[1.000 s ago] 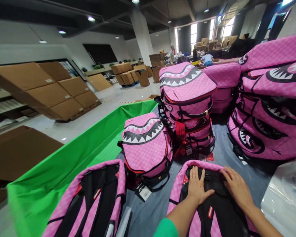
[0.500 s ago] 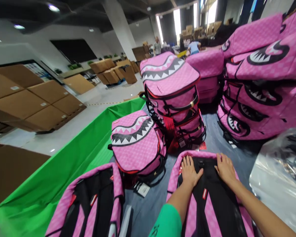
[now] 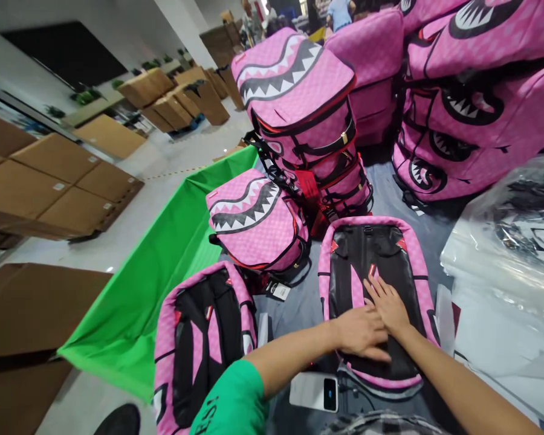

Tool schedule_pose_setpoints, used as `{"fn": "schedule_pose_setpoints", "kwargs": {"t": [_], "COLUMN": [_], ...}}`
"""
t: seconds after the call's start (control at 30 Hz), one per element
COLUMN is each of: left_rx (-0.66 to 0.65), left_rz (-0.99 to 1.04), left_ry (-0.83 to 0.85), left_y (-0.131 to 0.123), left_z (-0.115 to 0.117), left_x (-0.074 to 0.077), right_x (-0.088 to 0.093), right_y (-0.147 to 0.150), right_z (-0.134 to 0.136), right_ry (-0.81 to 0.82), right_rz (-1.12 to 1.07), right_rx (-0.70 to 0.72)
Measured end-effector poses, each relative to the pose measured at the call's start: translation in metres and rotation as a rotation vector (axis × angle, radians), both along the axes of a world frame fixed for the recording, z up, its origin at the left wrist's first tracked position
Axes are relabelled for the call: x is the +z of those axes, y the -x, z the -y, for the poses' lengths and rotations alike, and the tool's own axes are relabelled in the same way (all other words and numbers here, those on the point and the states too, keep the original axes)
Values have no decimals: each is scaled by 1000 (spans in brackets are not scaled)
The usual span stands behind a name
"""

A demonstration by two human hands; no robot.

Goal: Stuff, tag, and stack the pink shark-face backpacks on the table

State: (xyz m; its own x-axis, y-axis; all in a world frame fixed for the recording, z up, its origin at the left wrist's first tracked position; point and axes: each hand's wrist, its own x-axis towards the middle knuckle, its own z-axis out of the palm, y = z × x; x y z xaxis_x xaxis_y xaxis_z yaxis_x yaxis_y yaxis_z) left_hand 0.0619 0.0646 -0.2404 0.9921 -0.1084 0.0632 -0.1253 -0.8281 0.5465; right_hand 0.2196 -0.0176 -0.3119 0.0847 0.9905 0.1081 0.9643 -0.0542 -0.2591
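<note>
A pink checked backpack (image 3: 414,251) lies front down before me, its black back panel and straps facing up. My left hand (image 3: 362,331) rests across the lower middle of that panel, fingers extended and pointing right. Just above it and slightly overlapping, my right hand (image 3: 387,305) lies flat on the straps, fingertips near a small red label (image 3: 372,270). Neither hand grips anything. To the left, a second backpack (image 3: 165,329) lies the same way up. Behind it sits a backpack with a shark-teeth print (image 3: 254,226), a white tag (image 3: 278,290) hanging from it.
Stacked pink backpacks (image 3: 294,84) stand behind, with a taller pile (image 3: 476,115) at the right. Clear plastic bags (image 3: 494,302) lie on the right. A white power bank (image 3: 306,391) is near my front. Green sheeting (image 3: 163,284) borders the left; cartons (image 3: 77,187) stand beyond.
Both hands have moved from the backpack's top edge down to the middle of its back panel. The view has tilted downward, showing the whole backpack and the power bank.
</note>
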Motion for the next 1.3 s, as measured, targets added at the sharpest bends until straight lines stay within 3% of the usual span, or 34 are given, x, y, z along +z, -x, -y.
{"fn": "schedule_pose_setpoints", "kwargs": {"t": [0.03,0.1,0.23,0.33,0.43,0.53,0.6,0.67,0.83,0.93,1.03,1.13,1.23,1.3], "left_rx": [-52,-24,21,42,121,395,633,771,813,796,783,771,749,764], "left_rz": [-17,-57,-95,-100,-74,-33,-4,48,149,52,-110,-214,-245,-248], "left_ry": [3,-12,-34,-44,-61,-134,-194,-272,-466,-455,-436,-427,-372,-320], "left_y": [7,12,3,-3,-3,0,2,4,5,4,-1,-10,-18,-19], "left_z": [12,22,13,12,17,17,14,11,6,6,9,16,26,35], "left_x": [-7,-26,-69,-92,-100,-95,-91,-90,-102,-101,-91,-76,-70,-74], "right_x": [0,3,15,27,30,19,8,-3,-16,-16,-9,9,27,31], "right_y": [-1,-3,-9,-1,15,18,14,10,8,9,4,-12,-27,-24], "right_z": [-3,-10,-12,9,34,40,35,29,28,31,32,31,24,19], "right_ry": [0,-4,-31,-33,3,46,70,92,124,111,67,-12,-104,-147], "right_rz": [-2,-13,-64,-113,-132,-71,-19,12,-8,-52,-94,-96,-48,-5], "right_rx": [-5,-16,34,340,750,879,864,857,843,805,740,527,155,-75]}}
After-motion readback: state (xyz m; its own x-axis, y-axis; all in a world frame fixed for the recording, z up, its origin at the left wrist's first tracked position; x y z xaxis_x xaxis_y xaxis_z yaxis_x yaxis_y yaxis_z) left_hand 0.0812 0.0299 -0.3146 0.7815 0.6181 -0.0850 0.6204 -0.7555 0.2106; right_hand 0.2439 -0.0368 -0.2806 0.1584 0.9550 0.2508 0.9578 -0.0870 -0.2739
